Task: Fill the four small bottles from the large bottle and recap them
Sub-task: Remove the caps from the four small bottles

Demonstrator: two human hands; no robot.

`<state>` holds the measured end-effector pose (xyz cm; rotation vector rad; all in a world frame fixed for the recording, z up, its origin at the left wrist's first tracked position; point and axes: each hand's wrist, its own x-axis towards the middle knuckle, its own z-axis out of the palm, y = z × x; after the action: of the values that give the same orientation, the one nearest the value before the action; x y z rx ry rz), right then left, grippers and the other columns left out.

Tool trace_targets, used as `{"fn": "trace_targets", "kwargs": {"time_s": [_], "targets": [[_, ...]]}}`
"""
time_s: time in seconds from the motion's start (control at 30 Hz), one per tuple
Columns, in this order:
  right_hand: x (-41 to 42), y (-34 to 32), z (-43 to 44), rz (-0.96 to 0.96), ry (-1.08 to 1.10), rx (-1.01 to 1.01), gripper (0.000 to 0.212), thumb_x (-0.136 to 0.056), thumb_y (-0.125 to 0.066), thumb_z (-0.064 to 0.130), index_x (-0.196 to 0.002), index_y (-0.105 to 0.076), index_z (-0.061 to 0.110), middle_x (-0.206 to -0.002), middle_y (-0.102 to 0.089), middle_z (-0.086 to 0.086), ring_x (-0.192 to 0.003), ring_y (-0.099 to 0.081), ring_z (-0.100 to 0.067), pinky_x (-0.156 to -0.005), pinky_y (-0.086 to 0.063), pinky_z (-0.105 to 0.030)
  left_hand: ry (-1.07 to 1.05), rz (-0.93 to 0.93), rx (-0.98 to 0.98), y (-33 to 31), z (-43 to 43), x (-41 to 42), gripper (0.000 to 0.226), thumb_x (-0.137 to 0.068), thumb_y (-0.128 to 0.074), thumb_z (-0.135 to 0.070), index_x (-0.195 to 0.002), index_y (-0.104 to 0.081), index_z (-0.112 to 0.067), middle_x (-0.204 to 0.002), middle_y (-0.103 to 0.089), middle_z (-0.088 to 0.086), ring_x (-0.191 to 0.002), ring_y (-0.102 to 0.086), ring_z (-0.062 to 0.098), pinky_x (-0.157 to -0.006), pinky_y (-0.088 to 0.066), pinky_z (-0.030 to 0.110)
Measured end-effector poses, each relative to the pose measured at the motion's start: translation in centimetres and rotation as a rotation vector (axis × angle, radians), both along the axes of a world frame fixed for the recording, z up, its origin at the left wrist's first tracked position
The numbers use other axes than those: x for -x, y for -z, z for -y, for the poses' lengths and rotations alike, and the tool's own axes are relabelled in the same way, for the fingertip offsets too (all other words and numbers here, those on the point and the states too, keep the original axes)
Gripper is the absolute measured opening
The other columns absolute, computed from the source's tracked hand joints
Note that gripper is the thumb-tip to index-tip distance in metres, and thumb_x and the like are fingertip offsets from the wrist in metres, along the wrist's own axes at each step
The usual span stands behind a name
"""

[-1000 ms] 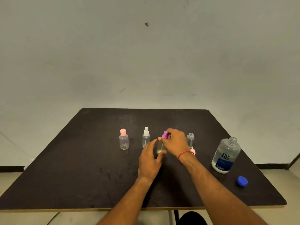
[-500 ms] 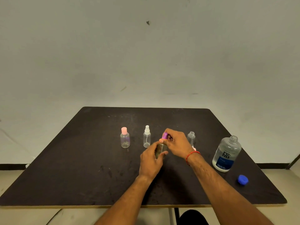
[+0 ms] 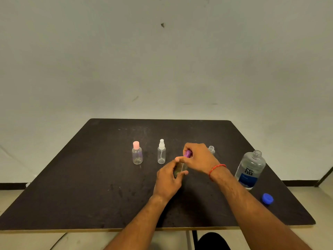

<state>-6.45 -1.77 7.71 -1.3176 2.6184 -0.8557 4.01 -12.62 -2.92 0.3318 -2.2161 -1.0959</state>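
Note:
My left hand grips a small clear bottle around its body at the middle of the dark table. My right hand pinches the purple cap on top of that bottle. To the left stand a pink-capped small bottle and a white spray-top bottle. An uncapped small bottle peeks out behind my right hand. The large clear bottle with a blue label stands open at the right, and its blue cap lies near the table's right edge.
A plain grey wall rises behind the table. The table's front edge runs just above my forearms, and a dark object shows under it at the bottom.
Both hands have stayed on the purple-capped bottle, shifting slightly; my right hand's fingers have turned around the cap. The other bottles have not moved.

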Motion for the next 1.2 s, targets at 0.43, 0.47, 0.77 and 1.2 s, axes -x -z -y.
{"fn": "trace_targets", "kwargs": {"time_s": [0.43, 0.47, 0.77, 1.2], "targets": [[-1.1, -0.8, 0.3, 0.010, -0.063, 0.105, 0.028, -0.077, -0.075, 0.020, -0.101, -0.062, 0.026, -0.089, -0.062, 0.008, -0.082, -0.059, -0.009, -0.070, -0.048, -0.018, -0.031, -0.052, -0.048, -0.1, 0.0, -0.2, 0.039, -0.086, -0.080, -0.036, -0.121, -0.068, -0.026, -0.104, -0.069, -0.021, -0.099, -0.064, -0.008, -0.086, -0.048, 0.007], [-1.1, -0.9, 0.4, -0.010, -0.008, 0.088, 0.023, -0.078, -0.076, 0.029, -0.096, -0.061, 0.026, -0.084, -0.061, 0.008, -0.077, -0.058, -0.008, -0.066, -0.045, -0.016, -0.036, -0.053, -0.046, -0.1, 0.0, -0.2, 0.038, -0.085, -0.081, -0.037, -0.120, -0.069, -0.025, -0.102, -0.068, -0.022, -0.098, -0.063, -0.010, -0.084, -0.047, 0.006], [-1.3, -1.7, 0.0, 0.039, -0.151, 0.071, 0.032, -0.077, -0.068, 0.006, -0.102, -0.064, 0.025, -0.101, -0.062, 0.007, -0.093, -0.058, -0.010, -0.081, -0.052, -0.025, -0.045, -0.041, -0.051, -0.3, -0.1, -0.4, 0.040, -0.086, -0.079, -0.042, -0.120, -0.068, -0.025, -0.099, -0.065, -0.026, -0.096, -0.062, -0.011, -0.081, -0.046, 0.004], [-1.3, -1.4, -0.1, 0.015, -0.087, 0.067, 0.032, -0.077, -0.065, 0.007, -0.102, -0.060, 0.026, -0.100, -0.061, 0.008, -0.092, -0.058, -0.008, -0.081, -0.050, -0.022, -0.049, -0.028, -0.052, -0.3, -0.2, -0.5, 0.040, -0.086, -0.080, -0.041, -0.120, -0.068, -0.026, -0.099, -0.065, -0.026, -0.097, -0.063, -0.011, -0.083, -0.047, 0.006]]}}
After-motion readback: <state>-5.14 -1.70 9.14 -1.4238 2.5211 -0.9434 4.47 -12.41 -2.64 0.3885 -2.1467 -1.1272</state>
